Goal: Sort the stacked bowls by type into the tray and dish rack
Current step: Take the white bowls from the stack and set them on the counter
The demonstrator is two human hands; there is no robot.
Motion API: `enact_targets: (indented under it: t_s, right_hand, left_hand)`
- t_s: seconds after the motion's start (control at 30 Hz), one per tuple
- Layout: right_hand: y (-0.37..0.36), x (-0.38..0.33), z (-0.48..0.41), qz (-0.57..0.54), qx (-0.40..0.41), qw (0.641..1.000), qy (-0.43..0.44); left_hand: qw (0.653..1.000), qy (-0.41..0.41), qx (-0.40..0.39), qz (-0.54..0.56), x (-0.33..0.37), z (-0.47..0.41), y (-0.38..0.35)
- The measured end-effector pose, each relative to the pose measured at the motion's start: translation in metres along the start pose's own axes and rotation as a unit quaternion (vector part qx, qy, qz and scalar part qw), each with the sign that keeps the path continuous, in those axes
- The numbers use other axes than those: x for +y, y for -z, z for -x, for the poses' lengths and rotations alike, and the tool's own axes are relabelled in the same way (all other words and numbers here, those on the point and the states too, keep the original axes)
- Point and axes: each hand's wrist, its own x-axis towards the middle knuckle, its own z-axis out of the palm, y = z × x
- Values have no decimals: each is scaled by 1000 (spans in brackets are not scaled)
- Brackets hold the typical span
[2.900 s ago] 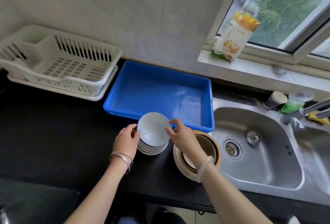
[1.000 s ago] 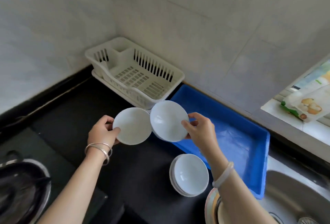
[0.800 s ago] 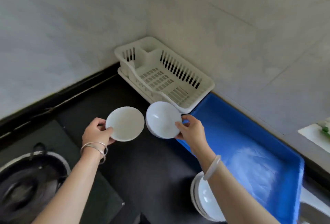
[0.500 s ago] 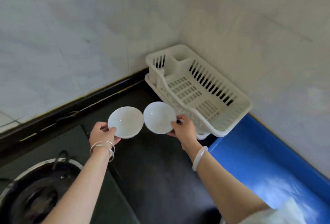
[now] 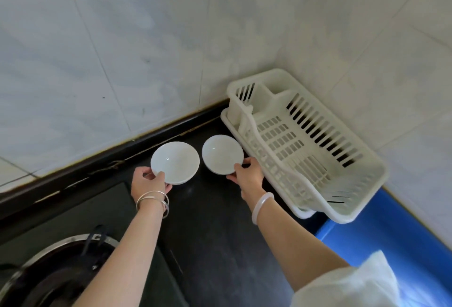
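Observation:
Two small white bowls are held above the black counter [image 5: 215,213]. My left hand [image 5: 148,183] grips the near rim of the left white bowl [image 5: 175,161]. My right hand [image 5: 247,175] pinches the near rim of the right white bowl [image 5: 221,153], which hangs just left of the white dish rack [image 5: 305,145]. The rack stands in the tiled corner with nothing in it. Part of the blue tray [image 5: 391,238] shows at the lower right. The remaining stacks of bowls are out of view.
A gas stove burner with a dark pan support [image 5: 56,275] lies at the lower left. White tiled walls [image 5: 146,37] close the corner behind the rack. A white sleeve [image 5: 349,287] covers the lower right.
My view has swung left, away from the sink and the stacks. Both hands have carried one white bowl each leftward, from in front of the blue tray to beside the dish rack.

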Motion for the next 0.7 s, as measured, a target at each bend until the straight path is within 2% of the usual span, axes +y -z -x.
enact_targets:
  t_s: [0.33, 0.53, 0.7]
  right_hand:
    - [-15, 3, -11, 14, 9, 1000, 4]
    - [-14, 5, -12, -29, -23, 999, -39]
    - [-9, 11, -10, -102, -83, 988, -83]
  left_hand:
    - [1000, 5, 19, 16, -8, -5, -5]
    - [999, 15, 2, 34, -12, -8, -6]
    - [986, 104, -62, 119, -17, -6, -6]
